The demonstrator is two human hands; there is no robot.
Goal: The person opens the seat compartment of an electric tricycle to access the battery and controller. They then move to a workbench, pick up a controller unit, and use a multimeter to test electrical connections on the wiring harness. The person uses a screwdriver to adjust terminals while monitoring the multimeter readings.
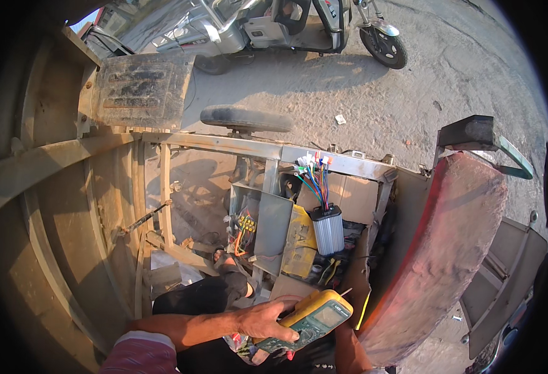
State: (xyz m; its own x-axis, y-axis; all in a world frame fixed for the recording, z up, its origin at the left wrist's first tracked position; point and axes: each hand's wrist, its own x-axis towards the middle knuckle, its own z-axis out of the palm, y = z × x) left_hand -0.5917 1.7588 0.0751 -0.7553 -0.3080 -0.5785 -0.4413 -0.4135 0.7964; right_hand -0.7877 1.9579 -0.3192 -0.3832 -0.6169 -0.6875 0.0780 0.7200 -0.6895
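A yellow-and-dark-green multimeter [314,321] is tilted over my lap, its screen facing up. My left hand [262,321] is closed on its near-left side, with the thumb on the front by the dial. My right hand is mostly hidden behind the meter; only its wrist and forearm [350,350] show, so its fingers cannot be made out. A thin pointed tip sticks out past the meter's upper right corner. Ahead of my hands, a finned silver controller box [328,232] with a bundle of coloured wires [316,177] rests by a yellow battery-like block [300,242].
An opened vehicle frame [218,144] surrounds me, with bent panels [68,212] at left and a worn red-edged seat [451,230] tipped up at right. Loose wiring with a yellow terminal block [246,224] lies left of the grey box. Beyond, a three-wheeler [274,34] stands on concrete.
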